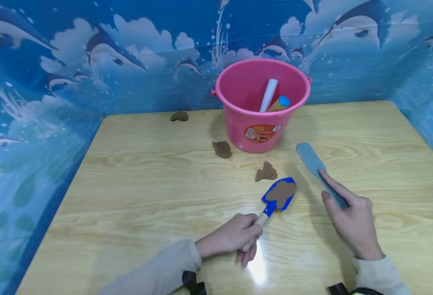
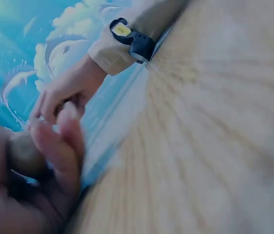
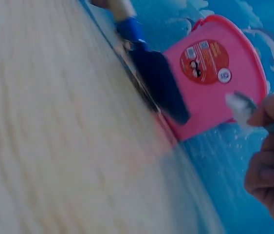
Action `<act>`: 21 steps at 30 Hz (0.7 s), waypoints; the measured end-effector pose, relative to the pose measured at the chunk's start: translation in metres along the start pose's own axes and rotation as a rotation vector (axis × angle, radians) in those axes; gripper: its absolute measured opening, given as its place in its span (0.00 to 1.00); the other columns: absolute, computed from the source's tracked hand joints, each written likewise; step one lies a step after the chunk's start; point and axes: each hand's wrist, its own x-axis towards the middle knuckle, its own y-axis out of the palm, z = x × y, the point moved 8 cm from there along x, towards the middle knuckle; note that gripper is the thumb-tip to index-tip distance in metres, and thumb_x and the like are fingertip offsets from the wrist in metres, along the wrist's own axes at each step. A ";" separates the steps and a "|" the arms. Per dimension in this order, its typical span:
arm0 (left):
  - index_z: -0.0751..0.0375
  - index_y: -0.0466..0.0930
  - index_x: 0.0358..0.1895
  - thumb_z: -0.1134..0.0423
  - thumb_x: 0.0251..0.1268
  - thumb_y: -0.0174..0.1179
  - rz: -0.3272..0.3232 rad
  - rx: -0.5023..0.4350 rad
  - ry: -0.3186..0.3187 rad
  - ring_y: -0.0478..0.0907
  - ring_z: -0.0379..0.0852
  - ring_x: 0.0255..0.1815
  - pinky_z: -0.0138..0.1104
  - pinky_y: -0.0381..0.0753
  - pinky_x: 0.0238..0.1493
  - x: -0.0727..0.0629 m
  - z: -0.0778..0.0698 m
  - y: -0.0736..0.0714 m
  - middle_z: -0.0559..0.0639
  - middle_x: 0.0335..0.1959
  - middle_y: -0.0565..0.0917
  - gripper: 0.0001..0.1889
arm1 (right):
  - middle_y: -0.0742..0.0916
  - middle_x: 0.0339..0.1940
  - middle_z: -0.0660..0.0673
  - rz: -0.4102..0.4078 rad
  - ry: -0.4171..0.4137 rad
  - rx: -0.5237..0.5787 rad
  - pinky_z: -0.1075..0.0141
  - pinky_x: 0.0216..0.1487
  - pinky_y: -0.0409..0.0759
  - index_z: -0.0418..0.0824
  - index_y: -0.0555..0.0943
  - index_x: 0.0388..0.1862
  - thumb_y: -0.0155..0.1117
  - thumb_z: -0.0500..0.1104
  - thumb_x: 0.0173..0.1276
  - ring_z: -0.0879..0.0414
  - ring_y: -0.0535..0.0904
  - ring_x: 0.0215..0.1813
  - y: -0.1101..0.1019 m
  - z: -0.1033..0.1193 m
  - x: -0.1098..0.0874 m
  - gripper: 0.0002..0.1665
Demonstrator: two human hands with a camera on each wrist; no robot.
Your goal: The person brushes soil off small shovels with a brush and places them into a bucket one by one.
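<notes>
In the head view my left hand (image 1: pixel 234 233) grips the pale handle of a toy shovel (image 1: pixel 270 206) with a blue blade. A flattened brown lump (image 1: pixel 282 193) covers most of that blade; sand or clay, I cannot tell which. To the right, my right hand (image 1: pixel 356 221) holds a grey-blue spatula (image 1: pixel 311 157), index finger laid along it, its flat end pointing up and left. The spatula is apart from the shovel. From the right wrist, the shovel's dark underside (image 3: pixel 158 80) shows above the table. Motion blurs the left wrist view, where fingers curl round the handle's end (image 2: pixel 27 155).
A pink bucket (image 1: pixel 234 131) stands at the table's back edge, with a white stick (image 1: pixel 269 95) and a blue-tipped wooden handle (image 1: pixel 279 103) inside. Brown lumps lie left of it (image 1: pixel 180 116), at its base (image 1: pixel 221 150) and before it (image 1: pixel 266 172). A dolphin-print backdrop (image 1: pixel 146 61) rises behind.
</notes>
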 end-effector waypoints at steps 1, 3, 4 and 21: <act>0.65 0.66 0.34 0.67 0.67 0.47 -0.012 -0.078 0.028 0.70 0.41 0.04 0.32 0.71 0.03 0.003 0.000 -0.002 0.51 0.09 0.76 0.05 | 0.88 0.36 0.38 0.034 -0.033 0.010 0.75 0.06 0.56 0.43 0.79 0.61 0.63 0.26 0.59 0.72 0.53 0.07 0.003 0.004 0.001 0.30; 0.67 0.65 0.38 0.70 0.67 0.47 -0.043 -0.205 0.090 0.70 0.41 0.05 0.31 0.70 0.03 0.009 -0.001 -0.008 0.52 0.10 0.76 0.03 | 0.82 0.20 0.50 0.103 -0.096 0.028 0.75 0.09 0.58 0.42 0.76 0.64 0.61 0.26 0.61 0.72 0.53 0.09 0.008 0.011 0.002 0.31; 0.68 0.63 0.40 0.71 0.66 0.47 -0.060 -0.254 0.115 0.71 0.41 0.06 0.30 0.70 0.04 0.011 -0.002 -0.011 0.53 0.11 0.76 0.04 | 0.77 0.16 0.55 0.138 -0.131 0.027 0.76 0.11 0.58 0.41 0.75 0.65 0.60 0.26 0.62 0.72 0.53 0.11 0.011 0.016 0.003 0.32; 0.64 0.72 0.31 0.61 0.71 0.53 -0.124 -0.544 0.073 0.66 0.37 0.07 0.26 0.66 0.07 0.041 0.004 -0.041 0.46 0.12 0.73 0.11 | 0.79 0.37 0.51 0.222 -0.327 0.075 0.81 0.43 0.71 0.33 0.67 0.69 0.49 0.31 0.72 0.67 0.70 0.35 0.044 0.044 -0.006 0.27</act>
